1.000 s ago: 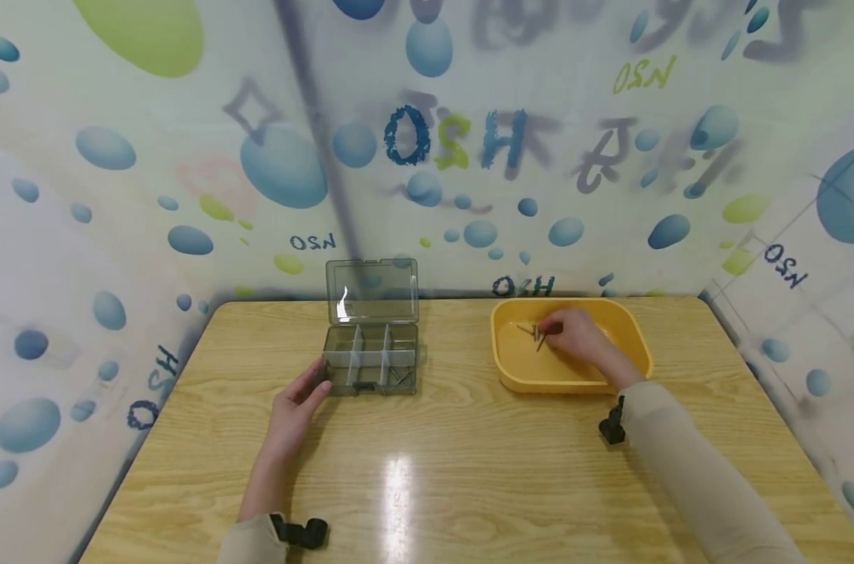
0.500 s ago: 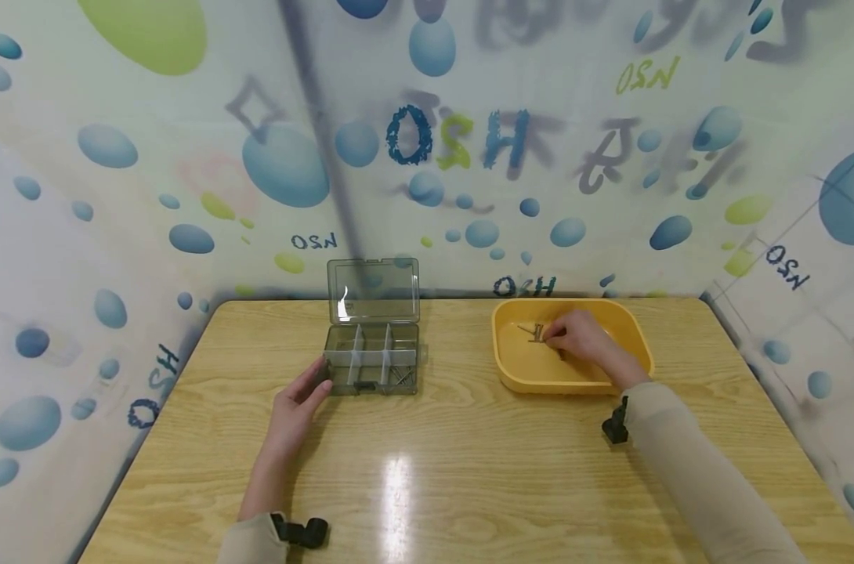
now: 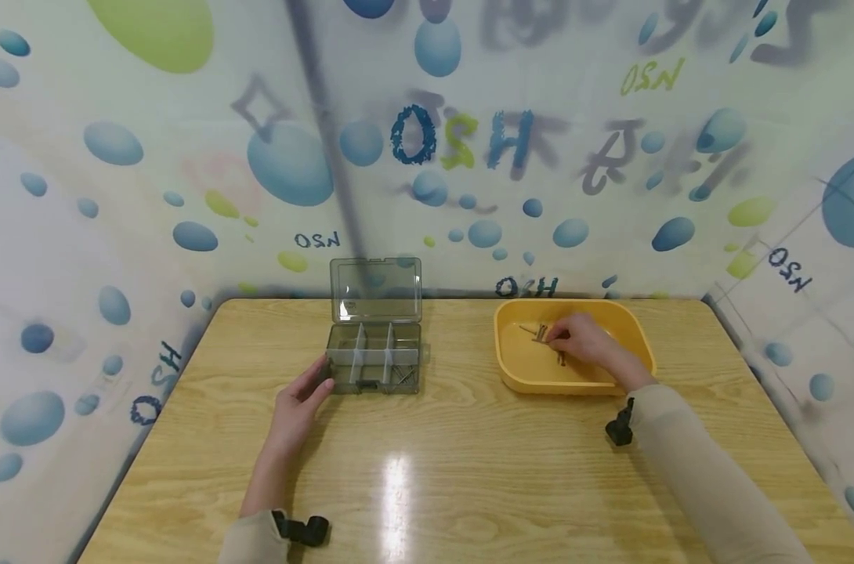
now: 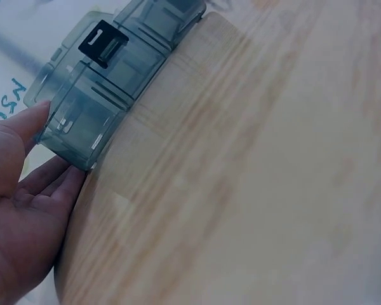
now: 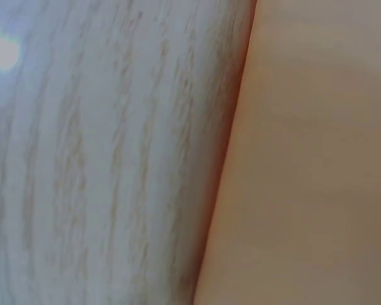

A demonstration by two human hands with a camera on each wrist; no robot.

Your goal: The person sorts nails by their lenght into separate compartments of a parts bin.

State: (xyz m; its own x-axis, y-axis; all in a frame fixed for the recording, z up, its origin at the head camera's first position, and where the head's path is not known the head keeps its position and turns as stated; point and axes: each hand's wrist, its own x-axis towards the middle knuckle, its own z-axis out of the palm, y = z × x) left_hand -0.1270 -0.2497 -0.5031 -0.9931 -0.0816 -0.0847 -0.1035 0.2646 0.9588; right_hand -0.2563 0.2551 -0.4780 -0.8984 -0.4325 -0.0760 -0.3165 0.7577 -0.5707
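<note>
Tray (image 3: pixel 522 370) holds loose metal pieces (image 3: pixel 541 332); right hand (image 3: pixel 586 341) reaches in, fingertips bunched right at them. Cannot tell whether one is pinched. Left hand (image 3: pixel 297 406), fingers loosely extended, touches the left side of the open compartment box (image 3: pixel 356 357), whose near right compartment contains similar pieces (image 3: pixel 403 374). Judged step: picking from tray. Next move probably calls for a secure fingertip pinch on a single piece.

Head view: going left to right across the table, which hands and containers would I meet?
Left hand → divided box → yellow tray. The right hand overlaps the tray, so it gets no separate place.
</note>
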